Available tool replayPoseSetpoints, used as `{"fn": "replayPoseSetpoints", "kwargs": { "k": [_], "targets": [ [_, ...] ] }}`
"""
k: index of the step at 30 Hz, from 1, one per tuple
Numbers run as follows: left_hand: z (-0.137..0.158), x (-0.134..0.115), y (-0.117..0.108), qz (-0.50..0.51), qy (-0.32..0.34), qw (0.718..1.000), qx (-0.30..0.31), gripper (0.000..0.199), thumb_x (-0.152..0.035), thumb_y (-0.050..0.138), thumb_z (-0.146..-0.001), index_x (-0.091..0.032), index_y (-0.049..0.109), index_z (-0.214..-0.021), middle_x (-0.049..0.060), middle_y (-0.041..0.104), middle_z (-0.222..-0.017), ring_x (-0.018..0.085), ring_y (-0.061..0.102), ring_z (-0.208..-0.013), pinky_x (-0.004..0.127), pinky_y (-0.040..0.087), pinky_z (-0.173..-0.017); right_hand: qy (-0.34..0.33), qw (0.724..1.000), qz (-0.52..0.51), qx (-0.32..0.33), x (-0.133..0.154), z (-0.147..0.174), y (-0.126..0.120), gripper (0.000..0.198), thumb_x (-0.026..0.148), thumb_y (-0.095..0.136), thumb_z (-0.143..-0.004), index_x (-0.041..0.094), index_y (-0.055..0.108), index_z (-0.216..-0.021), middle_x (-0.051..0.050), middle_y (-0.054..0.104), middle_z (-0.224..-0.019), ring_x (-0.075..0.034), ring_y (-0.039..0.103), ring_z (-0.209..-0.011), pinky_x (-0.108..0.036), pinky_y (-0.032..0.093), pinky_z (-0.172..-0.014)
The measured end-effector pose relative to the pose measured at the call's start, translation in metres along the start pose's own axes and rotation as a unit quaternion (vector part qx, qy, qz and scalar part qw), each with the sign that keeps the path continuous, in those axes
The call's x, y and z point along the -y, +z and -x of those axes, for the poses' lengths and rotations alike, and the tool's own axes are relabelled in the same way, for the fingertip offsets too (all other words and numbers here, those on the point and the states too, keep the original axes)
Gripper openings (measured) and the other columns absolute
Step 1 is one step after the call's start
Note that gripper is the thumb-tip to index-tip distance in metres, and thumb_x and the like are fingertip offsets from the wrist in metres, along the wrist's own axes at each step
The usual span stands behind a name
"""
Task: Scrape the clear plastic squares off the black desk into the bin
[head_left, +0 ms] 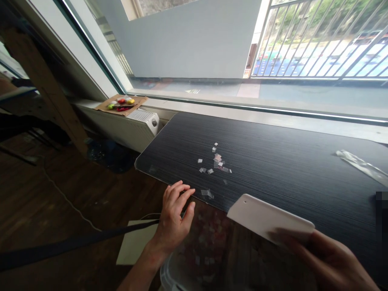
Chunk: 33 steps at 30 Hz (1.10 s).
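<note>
My right hand (330,258) grips a flat white plastic scraper (266,216) by its right end. The scraper is at the near edge of the dark table (287,153), tilted, with a small hole in its far corner. My left hand (176,212) hovers by the same edge, fingers spread and holding nothing. Small clear and white scraps (217,158) lie loosely clustered on the tabletop, ahead of both hands. One clear scrap (207,193) rests near the edge beside my left fingertips. Below the edge is a clear plastic bin (166,270), dim inside, with pale pieces in it.
A crumpled clear plastic strip (360,165) lies on the table's right side. Cardboard with colourful small items (125,103) sits on the sill above a white radiator (142,119). Under the left hand is a pale board (133,246). A dark strap (75,246) crosses the lower left.
</note>
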<state>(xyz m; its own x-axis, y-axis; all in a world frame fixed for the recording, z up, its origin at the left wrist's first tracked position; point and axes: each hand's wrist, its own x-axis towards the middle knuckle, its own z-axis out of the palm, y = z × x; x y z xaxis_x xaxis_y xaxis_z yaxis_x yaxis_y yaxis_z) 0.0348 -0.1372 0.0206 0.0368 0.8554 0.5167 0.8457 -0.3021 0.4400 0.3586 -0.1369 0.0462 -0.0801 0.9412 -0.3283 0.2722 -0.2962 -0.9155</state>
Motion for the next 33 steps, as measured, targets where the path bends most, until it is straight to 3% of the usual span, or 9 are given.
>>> {"fn": "replayPoseSetpoints", "kwargs": {
  "k": [4, 8, 15, 18, 23, 28, 33],
  "targets": [
    [-0.003, -0.004, 0.001, 0.001, 0.002, 1.0, 0.002, 0.029, -0.015, 0.052, -0.094, -0.022, 0.061, -0.12, 0.008, 0.065, -0.119, 0.027, 0.055, -0.127, 0.052, 0.045, -0.11, -0.093, 0.992, 0.078, -0.043, 0.024, -0.013, 0.03, 0.028, 0.05, 0.073, -0.077, 0.025, 0.084, -0.084, -0.003, 0.082, -0.075, -0.026, 0.078, -0.072, -0.027, 0.062, -0.065],
    [-0.002, -0.003, -0.004, -0.005, -0.007, 1.0, -0.001, 0.028, -0.015, 0.052, -0.094, -0.022, 0.061, -0.121, 0.008, 0.064, -0.12, 0.027, 0.054, -0.128, 0.052, 0.044, -0.11, -0.199, 0.969, 0.143, -0.019, 0.04, -0.031, 0.042, 0.022, 0.037, 0.067, -0.08, 0.026, 0.083, -0.091, -0.001, 0.083, -0.08, -0.024, 0.078, -0.074, -0.026, 0.061, -0.068],
    [0.002, 0.002, -0.002, -0.013, -0.004, 1.0, 0.001, 0.028, -0.016, 0.051, -0.095, -0.022, 0.06, -0.121, 0.009, 0.064, -0.119, 0.027, 0.054, -0.127, 0.054, 0.042, -0.111, -0.124, 0.98, 0.138, -0.07, 0.028, -0.02, 0.012, 0.029, 0.053, 0.069, -0.079, 0.029, 0.083, -0.087, -0.002, 0.083, -0.077, -0.029, 0.078, -0.076, -0.031, 0.062, -0.065],
    [-0.002, -0.001, -0.001, -0.004, 0.001, 1.0, 0.006, 0.028, -0.015, 0.051, -0.095, -0.022, 0.06, -0.121, 0.009, 0.064, -0.119, 0.027, 0.054, -0.128, 0.053, 0.044, -0.11, -0.132, 0.982, 0.124, -0.045, 0.032, -0.037, 0.012, 0.032, 0.052, 0.072, -0.076, 0.026, 0.084, -0.091, -0.005, 0.084, -0.091, -0.03, 0.078, -0.08, -0.034, 0.063, -0.071],
    [-0.005, -0.003, -0.004, -0.007, 0.001, 1.0, -0.005, 0.03, -0.013, 0.051, -0.094, -0.022, 0.059, -0.121, 0.009, 0.064, -0.119, 0.026, 0.055, -0.127, 0.052, 0.045, -0.109, -0.12, 0.989, 0.081, 0.007, 0.04, -0.073, 0.028, 0.04, 0.056, 0.076, -0.07, 0.02, 0.083, -0.088, -0.009, 0.083, -0.087, -0.032, 0.078, -0.078, -0.039, 0.063, -0.069],
    [-0.002, 0.0, -0.003, -0.012, -0.001, 1.0, -0.008, 0.029, -0.012, 0.051, -0.093, -0.022, 0.06, -0.119, 0.009, 0.065, -0.118, 0.026, 0.055, -0.126, 0.052, 0.046, -0.108, -0.092, 0.991, 0.064, 0.07, 0.035, -0.074, 0.027, 0.048, 0.065, 0.075, -0.072, 0.021, 0.083, -0.09, -0.009, 0.083, -0.088, -0.03, 0.076, -0.079, -0.037, 0.061, -0.071],
    [-0.003, -0.001, -0.001, -0.008, -0.001, 1.0, -0.006, 0.03, -0.013, 0.051, -0.093, -0.022, 0.059, -0.12, 0.009, 0.064, -0.118, 0.026, 0.055, -0.126, 0.051, 0.047, -0.107, -0.067, 0.995, 0.041, 0.057, 0.039, -0.073, 0.028, 0.056, 0.071, 0.075, -0.069, 0.02, 0.083, -0.091, -0.008, 0.083, -0.087, -0.028, 0.074, -0.079, -0.035, 0.059, -0.071]
  ]
}}
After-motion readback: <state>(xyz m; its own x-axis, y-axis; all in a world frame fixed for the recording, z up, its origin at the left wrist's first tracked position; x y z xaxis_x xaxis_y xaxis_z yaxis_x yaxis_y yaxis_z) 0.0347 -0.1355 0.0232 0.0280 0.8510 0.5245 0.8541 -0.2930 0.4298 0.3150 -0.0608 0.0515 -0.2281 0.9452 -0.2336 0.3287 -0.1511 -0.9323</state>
